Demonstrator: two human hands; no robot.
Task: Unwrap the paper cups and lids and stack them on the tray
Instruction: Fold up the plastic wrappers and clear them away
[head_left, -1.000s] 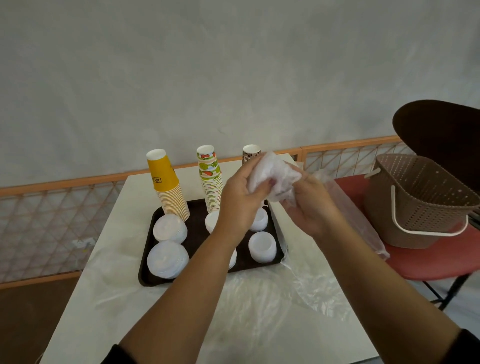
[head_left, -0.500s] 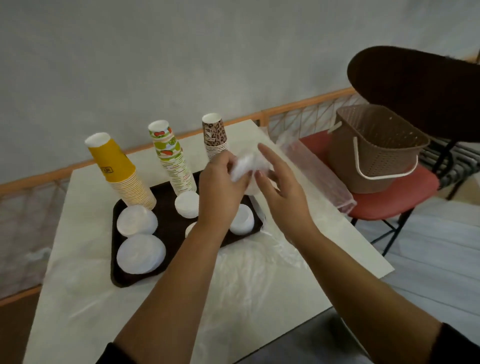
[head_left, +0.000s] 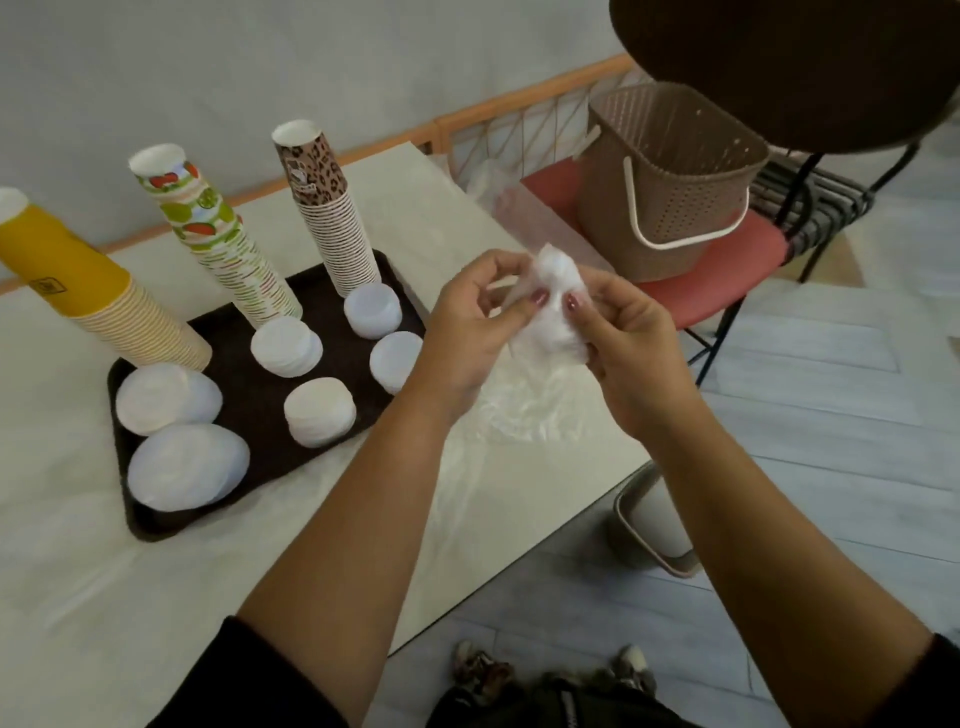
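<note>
Surface: pale desk (head_left: 78, 597) stood against a grey wall, loose clear film spread over it.
Wrapper: crumpled plastic wrapper (head_left: 553, 306) was held above the desk's right edge, possibly with lids inside.
Left hand (head_left: 467, 332): grip pinched on the wrapper.
Right hand (head_left: 628, 343): grip pinched on the wrapper too.
Tray (head_left: 249, 395): dark, carrying three cup stacks (head_left: 332, 218) and six lid piles (head_left: 296, 345).
Beside: brown basket (head_left: 670, 182) sat on a red chair (head_left: 727, 260).
</note>
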